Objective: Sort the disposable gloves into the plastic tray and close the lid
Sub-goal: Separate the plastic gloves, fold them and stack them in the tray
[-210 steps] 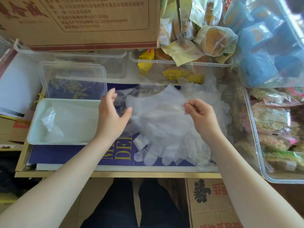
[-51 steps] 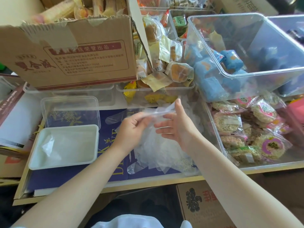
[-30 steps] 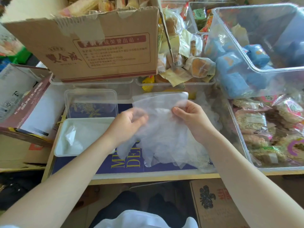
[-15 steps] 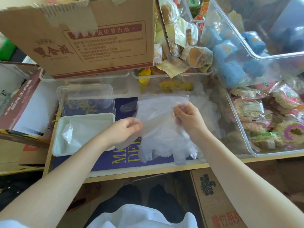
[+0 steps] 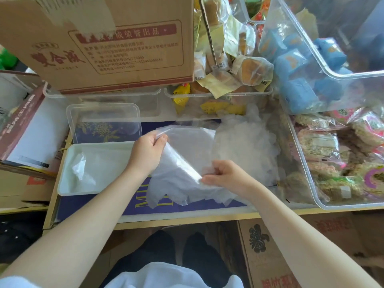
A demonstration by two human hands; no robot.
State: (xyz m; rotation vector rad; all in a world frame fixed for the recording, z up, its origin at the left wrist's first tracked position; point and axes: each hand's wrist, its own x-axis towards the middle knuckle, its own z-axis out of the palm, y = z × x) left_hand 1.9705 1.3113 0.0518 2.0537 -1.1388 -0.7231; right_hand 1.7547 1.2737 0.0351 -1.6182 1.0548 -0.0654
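A stack of clear disposable gloves (image 5: 185, 163) hangs between both hands above the table. My left hand (image 5: 146, 151) pinches its cuff edge at the upper left. My right hand (image 5: 225, 176) grips the stack lower down on the right, and the fingertips of the gloves dangle below. A loose pile of more gloves (image 5: 247, 142) lies behind my right hand. The white plastic tray (image 5: 64, 183) sits to the left, with a few gloves (image 5: 82, 169) lying in it. The clear lid (image 5: 104, 119) lies just behind the tray.
A big cardboard box (image 5: 99, 42) stands at the back on clear bins. Wrapped snacks fill a bin (image 5: 224, 96) at the back centre and large clear tubs (image 5: 342, 163) on the right. An open box (image 5: 27, 129) lies at the left. The table's front edge (image 5: 187, 219) is near my lap.
My right hand has dropped from the stack's top edge to its lower right side. My left hand has risen to the cuff corner, so the stack is now tilted.
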